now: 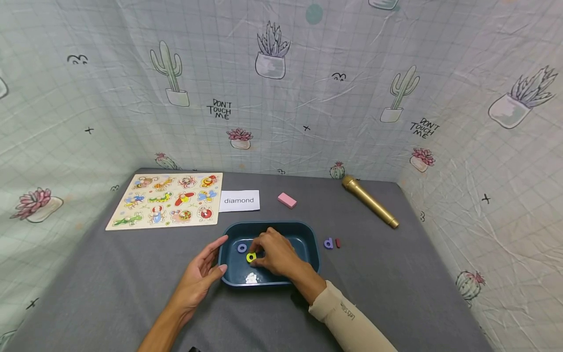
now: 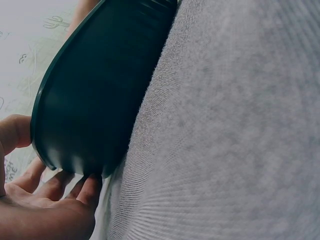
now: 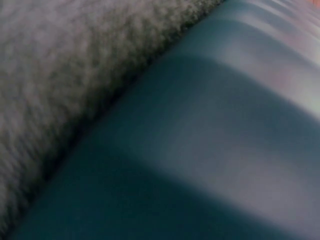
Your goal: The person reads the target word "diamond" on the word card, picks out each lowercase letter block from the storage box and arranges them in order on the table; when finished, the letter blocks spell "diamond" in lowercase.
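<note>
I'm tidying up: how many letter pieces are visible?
4: a purple o in the tray; a yellow letter pinched there by the right hand; another purple letter and a red letter right of the tray. The hand may hide more.

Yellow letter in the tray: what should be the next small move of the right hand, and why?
Perhaps lift the yellow letter out of the dark blue tray and set it right of the red letter. The right hand seems to pinch it, the word card reads "diamond", and the purple d and red letter lie side by side.
</note>
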`<state>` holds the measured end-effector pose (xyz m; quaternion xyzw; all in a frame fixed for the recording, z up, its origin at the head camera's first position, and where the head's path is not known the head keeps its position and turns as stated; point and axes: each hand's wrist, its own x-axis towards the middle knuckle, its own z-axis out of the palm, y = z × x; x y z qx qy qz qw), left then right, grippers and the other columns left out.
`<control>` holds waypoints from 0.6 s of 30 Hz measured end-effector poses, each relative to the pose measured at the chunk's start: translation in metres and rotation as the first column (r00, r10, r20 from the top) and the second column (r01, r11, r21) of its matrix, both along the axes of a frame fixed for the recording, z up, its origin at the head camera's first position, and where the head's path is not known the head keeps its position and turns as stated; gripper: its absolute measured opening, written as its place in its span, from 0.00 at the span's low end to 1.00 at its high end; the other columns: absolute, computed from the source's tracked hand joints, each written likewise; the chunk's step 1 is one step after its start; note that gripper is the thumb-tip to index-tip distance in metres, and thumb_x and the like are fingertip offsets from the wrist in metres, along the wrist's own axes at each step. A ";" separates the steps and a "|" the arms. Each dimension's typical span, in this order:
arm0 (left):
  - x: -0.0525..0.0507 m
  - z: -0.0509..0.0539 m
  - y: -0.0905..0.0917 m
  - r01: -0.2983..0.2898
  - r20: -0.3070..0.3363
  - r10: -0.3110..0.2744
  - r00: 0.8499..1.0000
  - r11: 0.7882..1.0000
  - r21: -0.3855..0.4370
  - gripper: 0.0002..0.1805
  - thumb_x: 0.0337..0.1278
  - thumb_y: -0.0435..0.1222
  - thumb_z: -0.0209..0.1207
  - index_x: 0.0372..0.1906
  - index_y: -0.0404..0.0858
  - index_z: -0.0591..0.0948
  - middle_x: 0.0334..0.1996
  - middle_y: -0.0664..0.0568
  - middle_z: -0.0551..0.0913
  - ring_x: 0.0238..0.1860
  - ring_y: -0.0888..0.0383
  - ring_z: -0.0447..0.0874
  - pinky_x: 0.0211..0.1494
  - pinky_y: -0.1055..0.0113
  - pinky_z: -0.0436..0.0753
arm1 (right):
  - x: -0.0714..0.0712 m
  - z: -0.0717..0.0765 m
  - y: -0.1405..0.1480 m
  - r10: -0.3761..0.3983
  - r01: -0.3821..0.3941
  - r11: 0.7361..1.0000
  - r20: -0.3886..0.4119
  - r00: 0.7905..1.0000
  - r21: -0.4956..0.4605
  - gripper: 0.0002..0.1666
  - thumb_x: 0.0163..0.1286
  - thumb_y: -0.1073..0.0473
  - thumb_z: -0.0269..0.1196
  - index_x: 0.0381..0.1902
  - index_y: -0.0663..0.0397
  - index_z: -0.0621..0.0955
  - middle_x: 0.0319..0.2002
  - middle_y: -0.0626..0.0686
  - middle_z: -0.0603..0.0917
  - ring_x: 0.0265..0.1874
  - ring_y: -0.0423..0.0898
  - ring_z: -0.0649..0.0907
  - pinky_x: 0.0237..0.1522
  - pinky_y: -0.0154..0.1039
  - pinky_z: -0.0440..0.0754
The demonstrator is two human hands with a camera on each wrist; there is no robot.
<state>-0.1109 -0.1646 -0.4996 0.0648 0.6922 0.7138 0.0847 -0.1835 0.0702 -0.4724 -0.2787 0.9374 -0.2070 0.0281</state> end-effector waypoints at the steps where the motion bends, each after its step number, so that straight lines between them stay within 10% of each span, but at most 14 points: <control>1: 0.000 0.000 0.000 0.000 0.001 0.000 1.000 1.000 0.002 0.36 0.77 0.32 0.60 0.83 0.49 0.64 0.85 0.51 0.57 0.87 0.45 0.49 0.70 0.89 0.64 | 0.000 0.000 0.000 0.002 -0.002 1.000 -0.008 1.000 -0.004 0.13 0.62 0.48 0.81 0.44 0.39 0.93 0.41 0.40 0.90 0.39 0.36 0.73 0.40 0.30 0.75; 18: -0.001 -0.002 -0.001 0.001 -0.012 0.000 1.000 1.000 0.022 0.37 0.76 0.31 0.60 0.84 0.44 0.62 0.86 0.49 0.56 0.87 0.43 0.50 0.69 0.87 0.68 | 0.008 0.016 0.011 -0.016 0.005 0.993 -0.094 0.995 -0.119 0.14 0.63 0.49 0.80 0.46 0.43 0.93 0.42 0.43 0.91 0.40 0.40 0.77 0.43 0.32 0.77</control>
